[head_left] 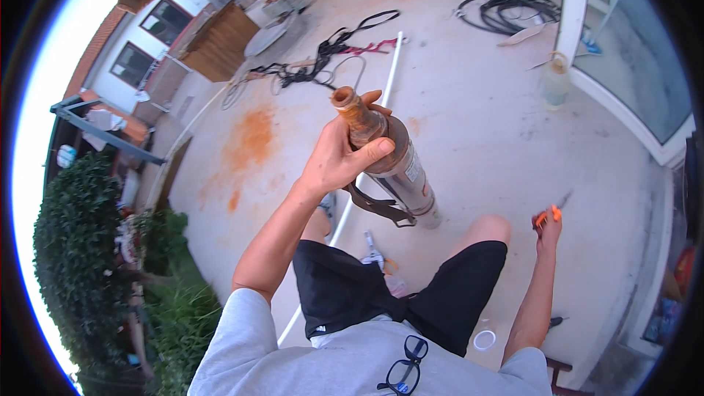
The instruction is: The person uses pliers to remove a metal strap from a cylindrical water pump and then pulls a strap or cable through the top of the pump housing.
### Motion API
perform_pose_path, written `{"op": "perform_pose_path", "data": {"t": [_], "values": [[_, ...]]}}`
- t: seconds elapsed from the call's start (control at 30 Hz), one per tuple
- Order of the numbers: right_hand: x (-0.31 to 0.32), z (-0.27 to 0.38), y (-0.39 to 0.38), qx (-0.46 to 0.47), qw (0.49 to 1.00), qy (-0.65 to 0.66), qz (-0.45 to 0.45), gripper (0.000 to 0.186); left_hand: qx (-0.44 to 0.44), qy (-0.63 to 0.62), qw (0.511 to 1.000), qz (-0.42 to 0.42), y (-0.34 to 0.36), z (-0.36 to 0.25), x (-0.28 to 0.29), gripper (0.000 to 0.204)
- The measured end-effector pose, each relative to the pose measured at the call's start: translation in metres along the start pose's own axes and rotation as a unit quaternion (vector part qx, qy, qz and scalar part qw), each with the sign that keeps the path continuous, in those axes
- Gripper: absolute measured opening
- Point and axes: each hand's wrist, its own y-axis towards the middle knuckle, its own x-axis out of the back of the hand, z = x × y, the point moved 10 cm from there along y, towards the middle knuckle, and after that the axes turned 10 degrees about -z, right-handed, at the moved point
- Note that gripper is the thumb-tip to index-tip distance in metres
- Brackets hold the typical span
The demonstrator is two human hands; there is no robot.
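Head view: left grip (350, 152) reaches toward one o'clock, clasping a rusty-necked silver cylinder (402, 183); right grip (547, 229) holds an orange-handled tool (556, 213).

The left hand (346, 152) is closed in a firm grip, its thumb (372, 152) laid across the near side, pointing right, while fingertips (374, 97) curl round from the far side. Below and to the left of that hand, the left forearm (284, 216) slants down to a bent elbow. Well apart, lower and to its right, the right hand (547, 229) is small in view, its fingers seemingly curled into a grip; the right forearm (532, 287) drops steeply beneath it.
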Motion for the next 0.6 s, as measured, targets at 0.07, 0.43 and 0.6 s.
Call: {"op": "perform_pose_path", "data": {"t": [0.07,0.43,0.6], "values": [[-0.044,0.075,-0.028,0.117,0.984,-0.103,0.085,0.021,-0.013,-0.002,1.000,0.022,-0.001,0.001,-0.002,0.091],[-0.210,0.256,-0.227,0.387,0.800,-0.398,0.228,0.031,-0.005,-0.067,0.984,-0.165,-0.035,0.042,0.049,0.058],[-0.265,0.245,-0.282,0.369,0.771,-0.436,0.283,0.028,-0.013,-0.044,0.976,-0.211,-0.052,0.043,0.064,0.052]]}}
